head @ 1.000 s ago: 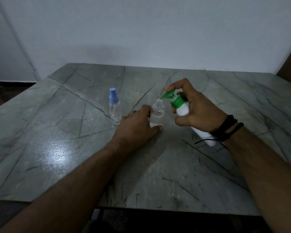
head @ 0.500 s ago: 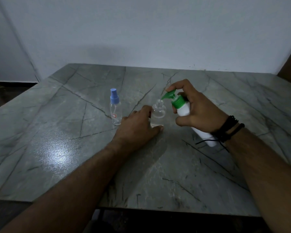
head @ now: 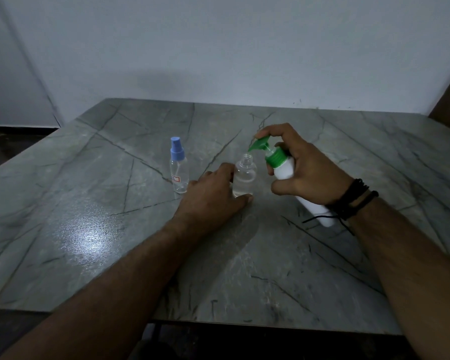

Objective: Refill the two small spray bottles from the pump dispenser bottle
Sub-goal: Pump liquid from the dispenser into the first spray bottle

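Steadying the uncapped spray bottle (head: 244, 178) from its left and near side, the left hand (head: 213, 201) has its grip curled round the lower body, the thumb lying along the desk (head: 89, 229) at the bottle's foot. This bottle stands upright near the middle of the desk, its mouth bare, and clear liquid seems to fill much of it, though the dim light makes the level hard to read. Just to its right, the right hand (head: 304, 167) holds the white pump dispenser bottle (head: 286, 170) tilted, its base towards the near right and its green pump head (head: 260, 144) leaning left so the spout tip hangs just above the open mouth. That grip is wrapped round the white shoulder, with a fingertip resting on top of the pump head. Dark cord bracelets (head: 353, 198) sit at the right wrist. Further left, apart from both hands, the second spray bottle (head: 178, 170) stands upright with its blue cap on; its level cannot be told. The small bottles look light, thin-walled and easy to tip, and probably slick if wetted, so low on the body is the sensible place to hold, leaving the narrow neck clear. The dispenser seems stiff enough to take a firm squeeze near the collar, where one finger can work the pump.
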Tool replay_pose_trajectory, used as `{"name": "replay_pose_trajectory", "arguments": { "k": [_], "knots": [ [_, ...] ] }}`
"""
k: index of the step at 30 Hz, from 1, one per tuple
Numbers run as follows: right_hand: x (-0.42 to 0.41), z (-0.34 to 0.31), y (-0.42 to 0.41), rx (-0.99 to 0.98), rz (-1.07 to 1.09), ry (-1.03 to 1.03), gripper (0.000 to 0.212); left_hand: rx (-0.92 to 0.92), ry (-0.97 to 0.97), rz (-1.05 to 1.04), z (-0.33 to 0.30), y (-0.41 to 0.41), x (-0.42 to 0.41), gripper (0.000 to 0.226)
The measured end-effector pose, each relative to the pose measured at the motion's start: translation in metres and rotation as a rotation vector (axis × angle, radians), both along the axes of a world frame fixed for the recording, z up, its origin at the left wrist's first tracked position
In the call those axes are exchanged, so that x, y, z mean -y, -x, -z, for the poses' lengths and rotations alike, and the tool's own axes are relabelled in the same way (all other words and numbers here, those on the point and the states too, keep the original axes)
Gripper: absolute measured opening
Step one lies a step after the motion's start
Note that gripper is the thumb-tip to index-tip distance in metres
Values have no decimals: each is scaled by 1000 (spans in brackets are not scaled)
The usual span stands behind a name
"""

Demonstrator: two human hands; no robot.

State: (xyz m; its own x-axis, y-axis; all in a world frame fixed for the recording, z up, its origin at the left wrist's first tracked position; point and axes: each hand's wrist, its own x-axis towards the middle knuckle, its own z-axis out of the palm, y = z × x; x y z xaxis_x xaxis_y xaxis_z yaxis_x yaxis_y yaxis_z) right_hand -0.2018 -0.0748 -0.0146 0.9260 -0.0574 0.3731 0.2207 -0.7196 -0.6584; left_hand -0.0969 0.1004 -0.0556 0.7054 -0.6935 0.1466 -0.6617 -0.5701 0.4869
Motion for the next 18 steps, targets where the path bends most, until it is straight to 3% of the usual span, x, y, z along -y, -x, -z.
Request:
{"name": "replay_pose_trajectory", "arguments": {
  "k": [18],
  "knots": [
    [0,0,-1,-1,-3,-10,72,12,7,-17,1,1,0,61]
  ]
}}
